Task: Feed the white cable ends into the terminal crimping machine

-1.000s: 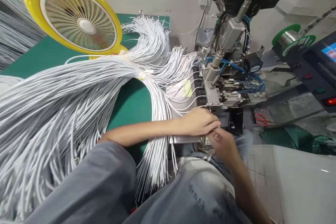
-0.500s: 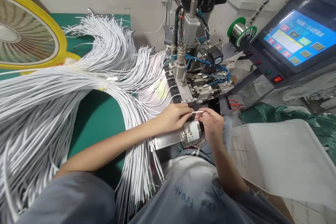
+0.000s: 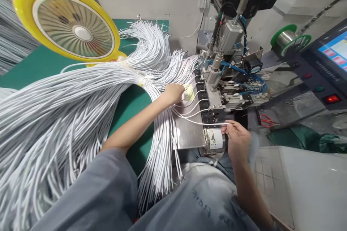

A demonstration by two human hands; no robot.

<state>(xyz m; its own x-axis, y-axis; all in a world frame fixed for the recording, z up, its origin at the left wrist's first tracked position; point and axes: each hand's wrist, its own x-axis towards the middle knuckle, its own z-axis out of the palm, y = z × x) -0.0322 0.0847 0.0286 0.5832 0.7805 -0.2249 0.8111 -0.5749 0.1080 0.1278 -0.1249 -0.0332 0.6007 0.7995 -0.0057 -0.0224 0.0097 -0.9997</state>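
My right hand [image 3: 236, 135] pinches the end of a white cable [image 3: 193, 121] in front of the machine [image 3: 217, 90]. The cable runs left from my fingertips over the metal plate [image 3: 187, 135] toward the big bundle of white cables [image 3: 108, 75]. My left hand [image 3: 175, 93] is closed above the loose cables, left of the yellow round sticker [image 3: 189, 93]; its fingers are turned away, and what they hold cannot be made out. Several cables lead into the black slotted edge of the machine. A labelled metal cylinder [image 3: 216, 140] lies below the right part of the cable.
A yellow fan [image 3: 81, 33] stands at the upper left on the green mat [image 3: 130, 108]. Right of the machine are a wire spool [image 3: 287, 39], a control panel [image 3: 333, 61], red scissors [image 3: 267, 120] and a white tray [image 3: 311, 184].
My hands have moved apart: the left went up and left to the loose cables, while the right holds the cable end. The view has turned left.
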